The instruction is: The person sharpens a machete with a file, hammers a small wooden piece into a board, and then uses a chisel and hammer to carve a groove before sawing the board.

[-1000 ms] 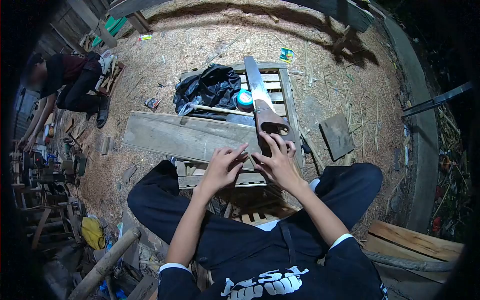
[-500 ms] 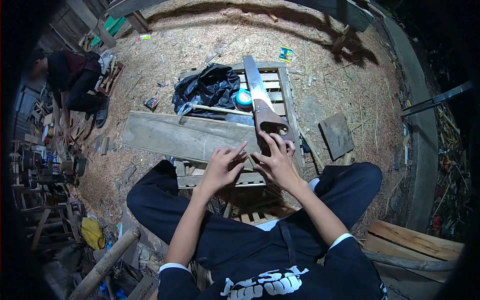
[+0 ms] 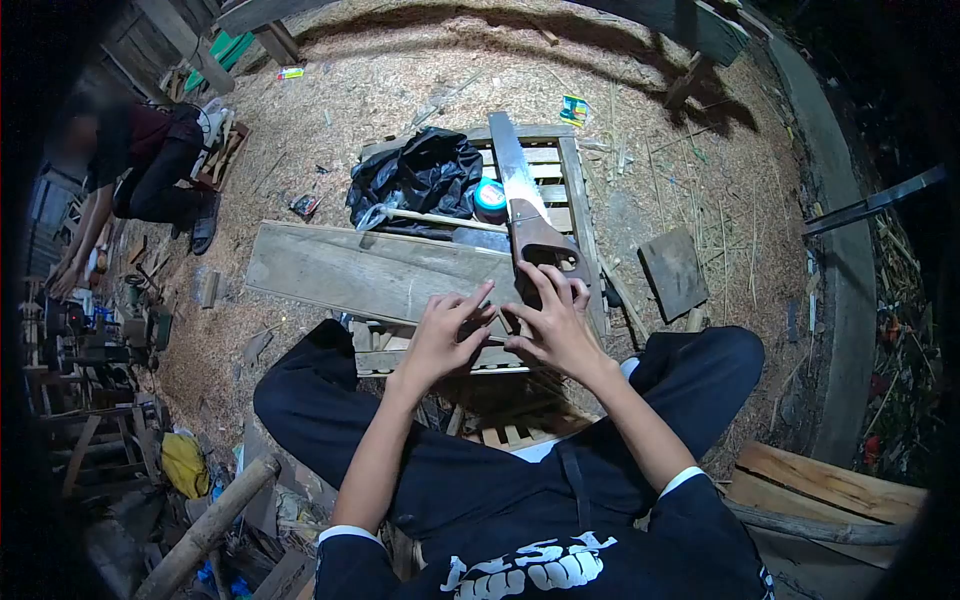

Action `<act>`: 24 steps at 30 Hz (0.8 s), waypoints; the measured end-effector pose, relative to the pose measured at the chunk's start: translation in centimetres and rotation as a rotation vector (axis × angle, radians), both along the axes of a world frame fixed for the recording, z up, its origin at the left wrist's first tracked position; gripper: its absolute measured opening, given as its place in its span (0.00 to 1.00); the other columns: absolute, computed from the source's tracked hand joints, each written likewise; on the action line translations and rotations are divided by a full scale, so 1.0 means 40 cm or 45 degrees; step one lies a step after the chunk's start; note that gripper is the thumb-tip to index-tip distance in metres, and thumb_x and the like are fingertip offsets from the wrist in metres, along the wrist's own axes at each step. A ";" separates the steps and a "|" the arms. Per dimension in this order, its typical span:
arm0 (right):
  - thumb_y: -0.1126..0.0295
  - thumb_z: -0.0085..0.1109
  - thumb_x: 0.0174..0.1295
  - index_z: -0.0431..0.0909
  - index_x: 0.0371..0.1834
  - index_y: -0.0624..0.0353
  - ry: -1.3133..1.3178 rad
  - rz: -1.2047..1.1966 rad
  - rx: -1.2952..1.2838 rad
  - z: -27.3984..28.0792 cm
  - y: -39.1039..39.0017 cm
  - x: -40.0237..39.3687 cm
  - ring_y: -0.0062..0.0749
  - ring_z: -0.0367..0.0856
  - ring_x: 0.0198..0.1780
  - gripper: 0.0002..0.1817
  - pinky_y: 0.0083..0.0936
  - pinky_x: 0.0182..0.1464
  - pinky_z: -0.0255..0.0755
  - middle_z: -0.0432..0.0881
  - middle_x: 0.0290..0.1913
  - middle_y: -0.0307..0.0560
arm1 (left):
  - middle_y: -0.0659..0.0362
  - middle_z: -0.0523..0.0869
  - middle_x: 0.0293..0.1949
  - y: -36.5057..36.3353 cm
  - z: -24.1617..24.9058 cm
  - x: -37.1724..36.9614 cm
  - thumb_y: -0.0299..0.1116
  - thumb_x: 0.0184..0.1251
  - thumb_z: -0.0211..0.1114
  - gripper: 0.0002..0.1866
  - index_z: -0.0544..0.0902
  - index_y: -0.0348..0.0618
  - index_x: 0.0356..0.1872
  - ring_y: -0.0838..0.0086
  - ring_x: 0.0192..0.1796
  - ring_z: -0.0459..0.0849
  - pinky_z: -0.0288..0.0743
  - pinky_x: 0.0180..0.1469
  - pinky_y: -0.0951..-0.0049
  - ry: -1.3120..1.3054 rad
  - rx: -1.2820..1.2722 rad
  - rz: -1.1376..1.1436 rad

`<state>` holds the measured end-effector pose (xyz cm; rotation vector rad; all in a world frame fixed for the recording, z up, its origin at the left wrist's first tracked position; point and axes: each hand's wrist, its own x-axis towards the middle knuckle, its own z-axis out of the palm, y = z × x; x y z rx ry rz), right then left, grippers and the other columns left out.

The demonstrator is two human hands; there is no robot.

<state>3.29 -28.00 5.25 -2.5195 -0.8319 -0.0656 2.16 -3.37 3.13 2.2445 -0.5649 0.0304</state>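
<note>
My left hand (image 3: pixel 443 335) hovers over the near end of a wide grey board (image 3: pixel 340 268), its index finger and thumb apart. Facing it, my right hand (image 3: pixel 560 328) has its fingers spread and curved, close below the handle of a handsaw (image 3: pixel 521 185). No held object shows in either hand. The saw lies with its blade pointing away, across a slatted wooden table (image 3: pixel 583 215). A black plastic bag (image 3: pixel 425 175) and a round turquoise container (image 3: pixel 489 198) are left of the blade. Beside them lies a thin wooden stick (image 3: pixel 445 220).
A square dark board (image 3: pixel 672 275) rests on the shavings-covered ground to the right. Another person (image 3: pixel 155 165) bends over tools and wood scraps at the far left. A round pole (image 3: pixel 215 530) juts up at the lower left, and planks (image 3: pixel 830 480) lie at the lower right.
The other person's arms have shifted left and their body has leaned a little. My hands, the saw and the board stay almost exactly where they were.
</note>
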 end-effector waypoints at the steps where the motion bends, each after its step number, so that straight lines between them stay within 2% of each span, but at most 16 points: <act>1: 0.53 0.78 0.58 0.88 0.59 0.45 -0.001 0.001 0.000 0.001 0.001 0.001 0.52 0.54 0.83 0.25 0.59 0.75 0.46 0.60 0.84 0.52 | 0.53 0.88 0.48 -0.002 0.005 -0.001 0.31 0.62 0.77 0.44 0.71 0.52 0.82 0.59 0.54 0.82 0.69 0.63 0.59 -0.001 0.000 0.001; 3: 0.52 0.78 0.58 0.86 0.62 0.46 0.009 0.006 0.005 0.002 0.000 0.002 0.52 0.54 0.83 0.29 0.59 0.75 0.46 0.60 0.84 0.52 | 0.55 0.89 0.48 -0.006 0.009 -0.005 0.32 0.62 0.77 0.45 0.69 0.51 0.83 0.61 0.53 0.82 0.69 0.63 0.60 -0.027 0.013 -0.013; 7: 0.52 0.77 0.60 0.85 0.64 0.47 -0.021 -0.017 0.014 -0.004 -0.012 0.021 0.52 0.55 0.82 0.29 0.58 0.75 0.47 0.62 0.83 0.53 | 0.57 0.91 0.48 -0.011 0.006 -0.007 0.33 0.62 0.78 0.47 0.67 0.48 0.84 0.61 0.53 0.82 0.69 0.63 0.61 -0.046 0.007 0.013; 10: 0.56 0.73 0.65 0.85 0.63 0.47 -0.076 -0.033 0.030 -0.001 -0.011 0.029 0.51 0.58 0.81 0.24 0.57 0.75 0.49 0.65 0.81 0.53 | 0.59 0.92 0.50 -0.015 -0.008 -0.007 0.33 0.62 0.78 0.48 0.64 0.44 0.84 0.61 0.54 0.82 0.69 0.63 0.61 -0.062 -0.001 0.042; 15: 0.59 0.73 0.66 0.85 0.62 0.47 -0.093 0.029 0.065 -0.008 0.011 0.016 0.50 0.62 0.80 0.22 0.54 0.75 0.50 0.68 0.79 0.54 | 0.59 0.95 0.53 -0.019 -0.014 -0.008 0.31 0.62 0.78 0.52 0.58 0.40 0.86 0.61 0.56 0.83 0.68 0.66 0.62 -0.094 -0.041 0.082; 21: 0.60 0.72 0.67 0.85 0.61 0.47 -0.190 -0.024 0.061 -0.012 0.023 0.031 0.47 0.64 0.78 0.21 0.53 0.74 0.51 0.73 0.75 0.49 | 0.56 0.94 0.53 -0.018 -0.013 -0.011 0.32 0.64 0.78 0.52 0.58 0.41 0.86 0.60 0.55 0.86 0.70 0.66 0.61 -0.102 -0.076 0.100; 24: 0.61 0.72 0.66 0.84 0.64 0.47 -0.196 0.117 0.050 -0.027 0.043 0.030 0.44 0.68 0.76 0.22 0.52 0.73 0.53 0.79 0.69 0.44 | 0.55 0.92 0.53 -0.012 -0.019 -0.016 0.33 0.63 0.78 0.52 0.58 0.42 0.86 0.58 0.55 0.84 0.72 0.62 0.60 -0.123 -0.140 0.149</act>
